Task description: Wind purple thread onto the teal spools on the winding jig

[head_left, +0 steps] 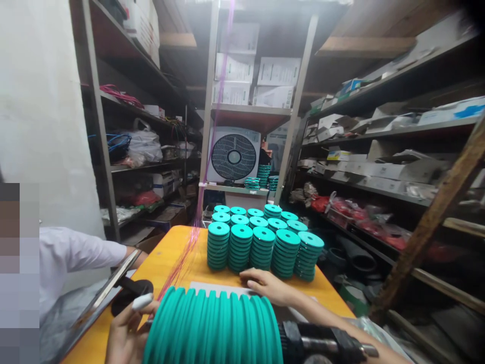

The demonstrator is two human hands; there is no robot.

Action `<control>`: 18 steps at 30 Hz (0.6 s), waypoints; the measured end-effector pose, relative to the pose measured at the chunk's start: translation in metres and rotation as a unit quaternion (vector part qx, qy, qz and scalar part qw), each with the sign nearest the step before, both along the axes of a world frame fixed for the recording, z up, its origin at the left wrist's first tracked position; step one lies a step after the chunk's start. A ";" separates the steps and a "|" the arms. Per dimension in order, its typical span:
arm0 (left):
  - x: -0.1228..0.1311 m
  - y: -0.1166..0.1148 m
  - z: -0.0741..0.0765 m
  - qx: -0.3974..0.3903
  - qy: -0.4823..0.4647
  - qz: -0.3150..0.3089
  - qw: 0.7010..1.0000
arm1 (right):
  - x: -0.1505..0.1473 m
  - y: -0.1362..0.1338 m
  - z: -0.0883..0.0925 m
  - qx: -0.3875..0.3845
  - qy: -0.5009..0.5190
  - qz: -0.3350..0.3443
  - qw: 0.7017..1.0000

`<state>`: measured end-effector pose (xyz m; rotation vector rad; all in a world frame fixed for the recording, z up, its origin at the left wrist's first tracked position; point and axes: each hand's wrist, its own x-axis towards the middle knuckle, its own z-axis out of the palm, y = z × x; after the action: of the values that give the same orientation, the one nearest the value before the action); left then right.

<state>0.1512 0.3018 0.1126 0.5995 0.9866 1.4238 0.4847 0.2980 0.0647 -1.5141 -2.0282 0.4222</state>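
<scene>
A large ribbed teal roll [214, 328], apparently several spools side by side, sits on a dark machine shaft [326, 344] in the foreground. My left hand [129, 328] is at the roll's left end, fingers bent, with a white wrap on one finger; what its fingertips hold is hidden. Behind the roll, my right hand [265, 285] rests with fingers extended over the orange table [178, 242], close to the front of the stacked teal spools [263, 247]. Thin pink and red strands [185, 258] run down across the table toward the roll's left side.
A person's pale sleeve [87, 250] reaches in at the left, near a dark metal part [132, 290]. A fan [234, 156] stands on the rack behind the table. Loaded shelves line both sides, and a wooden post [435, 217] leans at the right.
</scene>
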 end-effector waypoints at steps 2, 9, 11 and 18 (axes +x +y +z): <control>0.000 0.000 0.001 0.011 -0.005 -0.004 1.000 | -0.007 0.008 -0.004 -0.010 0.016 -0.003 1.000; 0.006 -0.007 -0.009 0.100 0.016 0.010 0.995 | -0.008 0.025 -0.017 -0.029 0.051 -0.009 0.998; 0.008 -0.014 -0.011 0.135 0.018 0.025 0.990 | -0.003 0.025 -0.020 -0.043 0.053 -0.011 0.998; -0.002 -0.034 -0.018 0.257 0.047 -0.071 0.963 | 0.003 -0.010 -0.007 -0.066 0.028 -0.046 0.996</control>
<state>0.1491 0.2676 0.0948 1.1050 0.6258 1.5377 0.4876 0.2878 0.0575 -1.6494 -1.9112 0.5636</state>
